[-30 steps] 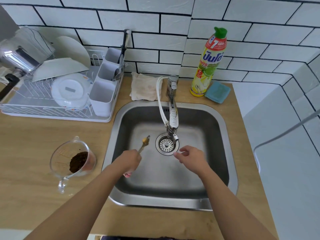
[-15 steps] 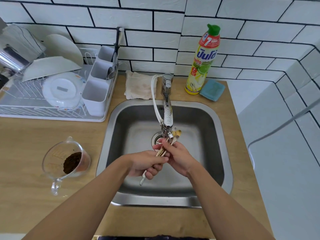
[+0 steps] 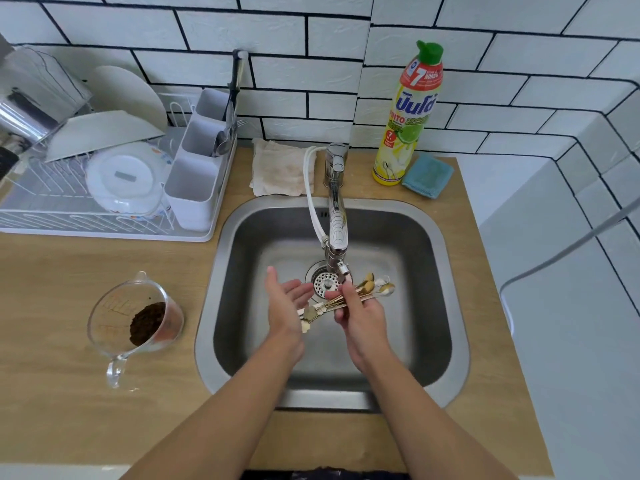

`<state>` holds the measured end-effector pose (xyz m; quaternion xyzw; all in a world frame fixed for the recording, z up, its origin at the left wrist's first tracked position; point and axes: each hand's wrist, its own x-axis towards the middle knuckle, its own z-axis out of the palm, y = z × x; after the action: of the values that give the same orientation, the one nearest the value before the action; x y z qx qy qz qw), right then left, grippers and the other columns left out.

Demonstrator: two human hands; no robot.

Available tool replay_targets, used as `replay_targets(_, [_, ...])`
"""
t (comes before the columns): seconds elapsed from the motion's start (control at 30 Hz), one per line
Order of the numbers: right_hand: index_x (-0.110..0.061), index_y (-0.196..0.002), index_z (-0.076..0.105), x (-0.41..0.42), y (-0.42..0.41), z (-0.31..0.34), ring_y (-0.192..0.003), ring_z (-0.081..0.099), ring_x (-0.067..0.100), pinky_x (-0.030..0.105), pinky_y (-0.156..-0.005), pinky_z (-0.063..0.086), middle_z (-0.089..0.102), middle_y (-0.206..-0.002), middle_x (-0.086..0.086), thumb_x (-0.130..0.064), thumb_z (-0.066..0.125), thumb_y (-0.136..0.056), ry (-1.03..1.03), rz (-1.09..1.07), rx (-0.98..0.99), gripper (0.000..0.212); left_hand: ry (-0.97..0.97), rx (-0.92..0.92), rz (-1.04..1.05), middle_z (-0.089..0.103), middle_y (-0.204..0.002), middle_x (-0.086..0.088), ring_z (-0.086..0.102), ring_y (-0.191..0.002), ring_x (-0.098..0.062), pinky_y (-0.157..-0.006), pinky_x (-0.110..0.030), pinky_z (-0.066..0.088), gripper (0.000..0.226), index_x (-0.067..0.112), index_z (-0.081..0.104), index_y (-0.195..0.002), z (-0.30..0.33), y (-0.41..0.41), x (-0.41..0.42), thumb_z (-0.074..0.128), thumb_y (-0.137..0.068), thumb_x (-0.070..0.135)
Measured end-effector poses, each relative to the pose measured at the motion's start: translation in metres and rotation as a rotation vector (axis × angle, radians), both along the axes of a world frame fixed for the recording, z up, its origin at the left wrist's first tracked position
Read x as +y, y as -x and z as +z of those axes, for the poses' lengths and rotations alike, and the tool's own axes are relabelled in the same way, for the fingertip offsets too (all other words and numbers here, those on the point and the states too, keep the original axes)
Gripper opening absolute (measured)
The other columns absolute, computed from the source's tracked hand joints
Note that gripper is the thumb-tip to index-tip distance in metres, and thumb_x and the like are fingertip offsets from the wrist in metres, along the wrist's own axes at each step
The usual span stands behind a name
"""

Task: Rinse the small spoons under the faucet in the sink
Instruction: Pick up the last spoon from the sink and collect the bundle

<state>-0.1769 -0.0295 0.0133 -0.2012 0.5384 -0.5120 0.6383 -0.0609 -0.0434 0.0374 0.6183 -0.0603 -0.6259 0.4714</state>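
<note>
Over the sink [image 3: 446,271] | right hand [image 3: 360,313] is gripping the small spoons [image 3: 349,299] beside the faucet [image 3: 336,230] — left hand [image 3: 284,303] is spread flat | next: bowls under the spout.

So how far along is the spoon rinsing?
Gathered: the right hand holds the bundle of small spoons over the sink, bowls just beside the faucet spout. The left hand is open next to the handles. No water stream is clearly visible, so the rinsing itself looks mostly still ahead.
</note>
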Motion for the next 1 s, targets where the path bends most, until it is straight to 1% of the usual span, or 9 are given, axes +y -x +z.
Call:
replay_targets(0.1, [-0.017,-0.072,0.082,0.0,0.007,0.0,-0.05,0.051,0.007,0.019,-0.053,0.048,0.079,-0.087,0.01,-0.021,0.057,-0.105,-0.016,-0.051,-0.026,0.041,0.045,-0.091,0.065,0.072,-0.109,-0.009,0.067,-0.109,-0.023,-0.102,-0.04,0.046,0.064,0.011,0.06,-0.113,0.003,-0.012,-0.004,0.029,-0.098,0.065])
replay_targets(0.17, [-0.014,-0.075,0.08,0.0,0.008,-0.001,-0.05,0.053,0.007,0.019,-0.052,0.049,0.079,-0.087,0.01,-0.02,0.058,-0.105,-0.019,-0.096,-0.035,0.037,0.064,-0.131,0.056,0.072,-0.11,-0.009,0.065,-0.109,-0.021,-0.106,-0.039,0.042,0.061,0.012,0.06,-0.112,0.003,-0.012,-0.005,0.028,-0.1,0.063])
replay_targets(0.27, [-0.007,-0.088,0.073,0.006,-0.007,-0.003,-0.049,0.051,0.006,0.019,-0.05,0.047,0.079,-0.086,0.01,-0.019,0.059,-0.104,-0.025,-0.106,-0.03,0.026,0.061,-0.165,0.036,0.074,-0.103,-0.012,0.069,-0.102,-0.021,-0.091,-0.035,0.05,0.061,0.008,0.064,-0.11,0.004,0.007,-0.002,0.033,-0.1,0.06])
replay_targets(0.4, [-0.001,-0.094,0.072,0.004,0.003,-0.004,-0.051,0.054,0.006,0.02,-0.053,0.05,0.08,-0.089,0.012,-0.021,0.059,-0.104,-0.023,-0.125,0.007,0.026,0.069,-0.179,0.095,0.075,-0.102,-0.011,0.07,-0.1,-0.022,-0.093,-0.038,0.05,0.064,0.007,0.064,-0.111,0.003,0.005,-0.002,0.029,-0.101,0.059])
replay_targets(0.53, [-0.001,-0.093,0.073,0.01,-0.004,0.0,-0.052,0.054,0.007,0.02,-0.053,0.049,0.079,-0.086,0.009,-0.021,0.058,-0.104,0.008,-0.116,0.003,0.027,0.054,-0.164,0.083,0.076,-0.097,-0.013,0.072,-0.095,-0.024,-0.074,-0.032,0.05,0.064,0.005,0.065,-0.109,0.004,0.013,-0.005,0.032,-0.099,0.059])
replay_targets(0.63, [-0.002,-0.091,0.073,0.012,0.0,0.012,-0.053,0.054,0.009,0.022,-0.054,0.049,0.079,-0.085,0.011,-0.02,0.058,-0.104,0.027,-0.068,0.071,0.027,0.086,-0.167,0.054,0.076,-0.102,-0.012,0.07,-0.101,-0.024,-0.09,-0.035,0.05,0.064,0.007,0.064,-0.111,0.005,0.01,-0.002,0.028,-0.101,0.059])
replay_targets(0.73, [-0.012,-0.08,0.079,0.014,0.02,0.039,-0.053,0.054,0.01,0.024,-0.056,0.048,0.078,-0.082,0.011,-0.021,0.057,-0.105,0.131,-0.015,0.179,0.035,0.205,-0.211,0.059,0.075,-0.105,-0.011,0.07,-0.105,-0.023,-0.101,-0.036,0.048,0.064,0.009,0.062,-0.114,0.019,-0.008,-0.004,0.023,-0.103,0.058])
replay_targets(0.9, [-0.024,-0.085,0.078,0.002,0.03,0.117,-0.055,0.059,0.008,0.019,-0.056,0.052,0.078,-0.084,0.012,-0.04,0.061,-0.1,0.414,0.117,0.228,0.028,0.509,-0.246,0.088,0.076,-0.108,-0.012,0.071,-0.105,-0.023,-0.098,-0.035,0.049,0.069,0.009,0.063,-0.116,0.071,-0.044,-0.023,0.023,-0.095,0.062])
replay_targets(1.0, [-0.027,-0.084,0.079,-0.034,0.005,0.161,-0.054,0.059,0.008,0.021,-0.054,0.052,0.077,-0.082,0.012,-0.042,0.061,-0.098,0.577,0.156,0.245,0.028,0.646,-0.277,0.11,0.073,-0.108,-0.016,0.069,-0.106,-0.026,-0.097,-0.033,0.05,0.066,0.009,0.062,-0.113,0.107,-0.074,-0.044,0.026,-0.091,0.06])
